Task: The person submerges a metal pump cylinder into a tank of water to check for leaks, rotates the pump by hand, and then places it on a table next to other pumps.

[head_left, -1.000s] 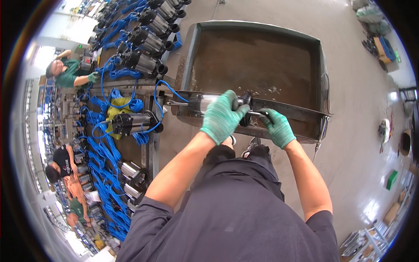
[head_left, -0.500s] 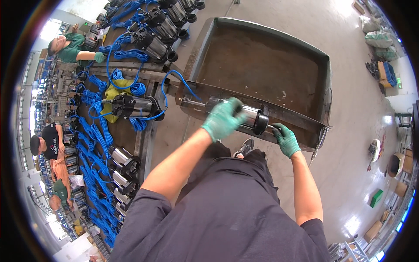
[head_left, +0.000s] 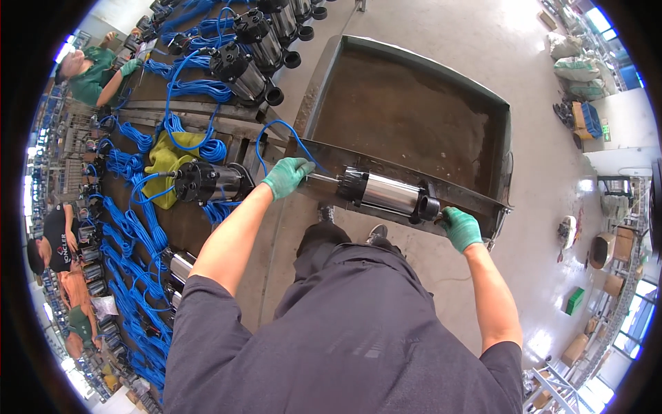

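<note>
Head view is showing a steel pump (head_left: pixel 386 194) with black ends lying sideways along the near rim of the rusty metal tray (head_left: pixel 414 117), and you are holding it at both ends. Your left hand (head_left: pixel 286 176) in its green glove is curling its fingers around the end where the blue cable (head_left: pixel 276 131) leaves, while your right hand (head_left: pixel 460 228) seems to be gripping the black outlet end, fingers closed. More pumps (head_left: pixel 238 65) and blue cable coils are lying on the bench to your left.
</note>
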`<act>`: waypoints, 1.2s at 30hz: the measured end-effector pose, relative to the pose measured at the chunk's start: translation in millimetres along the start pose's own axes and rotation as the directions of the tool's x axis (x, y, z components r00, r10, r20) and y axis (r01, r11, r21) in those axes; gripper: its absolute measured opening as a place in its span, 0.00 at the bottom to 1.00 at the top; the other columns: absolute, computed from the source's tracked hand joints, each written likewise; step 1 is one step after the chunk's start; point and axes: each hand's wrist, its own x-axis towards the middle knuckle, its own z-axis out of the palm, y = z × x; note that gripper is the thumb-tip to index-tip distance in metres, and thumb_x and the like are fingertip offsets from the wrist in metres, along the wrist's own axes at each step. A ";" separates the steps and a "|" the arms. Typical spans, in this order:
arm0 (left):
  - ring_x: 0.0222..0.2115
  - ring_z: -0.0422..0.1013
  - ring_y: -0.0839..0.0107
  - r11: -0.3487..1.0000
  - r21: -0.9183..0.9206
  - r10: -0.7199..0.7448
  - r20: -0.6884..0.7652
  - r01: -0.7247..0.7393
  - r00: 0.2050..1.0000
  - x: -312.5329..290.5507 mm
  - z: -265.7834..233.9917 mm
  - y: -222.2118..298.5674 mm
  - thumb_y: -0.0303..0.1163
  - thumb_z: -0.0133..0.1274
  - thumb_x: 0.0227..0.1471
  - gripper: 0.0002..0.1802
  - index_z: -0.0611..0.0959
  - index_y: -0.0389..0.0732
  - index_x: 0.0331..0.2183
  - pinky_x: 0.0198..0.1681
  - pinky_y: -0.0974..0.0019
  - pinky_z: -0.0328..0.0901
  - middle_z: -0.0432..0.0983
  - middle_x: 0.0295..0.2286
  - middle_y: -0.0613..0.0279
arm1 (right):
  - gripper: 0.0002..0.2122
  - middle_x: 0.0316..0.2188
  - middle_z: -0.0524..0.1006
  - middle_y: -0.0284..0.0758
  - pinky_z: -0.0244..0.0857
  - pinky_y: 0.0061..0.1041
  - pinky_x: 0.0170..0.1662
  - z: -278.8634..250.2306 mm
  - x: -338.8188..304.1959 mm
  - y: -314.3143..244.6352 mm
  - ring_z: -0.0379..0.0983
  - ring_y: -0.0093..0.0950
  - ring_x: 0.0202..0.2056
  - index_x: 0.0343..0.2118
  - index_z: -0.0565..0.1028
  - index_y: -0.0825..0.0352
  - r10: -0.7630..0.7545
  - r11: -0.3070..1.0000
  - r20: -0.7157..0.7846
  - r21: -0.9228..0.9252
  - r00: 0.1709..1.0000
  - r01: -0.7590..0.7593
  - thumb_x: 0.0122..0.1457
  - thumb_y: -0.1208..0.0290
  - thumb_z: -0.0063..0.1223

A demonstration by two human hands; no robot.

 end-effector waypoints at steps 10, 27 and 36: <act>0.47 0.77 0.60 0.883 0.300 0.353 0.085 -0.361 0.932 -18.2 -10.9 -0.8 0.36 0.69 0.54 0.29 0.80 0.40 0.56 0.52 0.61 0.73 0.78 0.47 0.56 | 0.19 0.25 0.81 0.39 0.73 0.30 0.28 -14.4 9.0 -14.1 0.79 0.29 0.24 0.37 0.77 0.69 0.348 0.770 0.424 0.379 0.836 -0.513 0.61 0.55 0.66; 0.19 0.70 0.75 0.783 -0.354 -0.424 0.300 0.512 0.855 7.2 -8.8 3.9 0.51 0.52 0.69 0.23 0.84 0.39 0.45 0.26 0.66 0.70 0.74 0.23 0.69 | 0.12 0.29 0.77 0.32 0.68 0.27 0.30 32.0 -18.9 4.6 0.74 0.27 0.29 0.52 0.77 0.64 0.169 -0.249 0.269 0.943 0.948 -0.223 0.66 0.77 0.55; 0.31 0.75 0.70 0.988 0.023 0.154 0.049 -0.156 0.987 10.4 -10.4 -14.7 0.45 0.54 0.69 0.19 0.86 0.38 0.45 0.38 0.66 0.71 0.81 0.32 0.63 | 0.27 0.38 0.80 0.35 0.73 0.28 0.35 -12.9 -3.4 8.4 0.74 0.23 0.31 0.68 0.68 0.58 0.046 -0.236 0.482 0.856 0.875 -0.460 0.67 0.63 0.61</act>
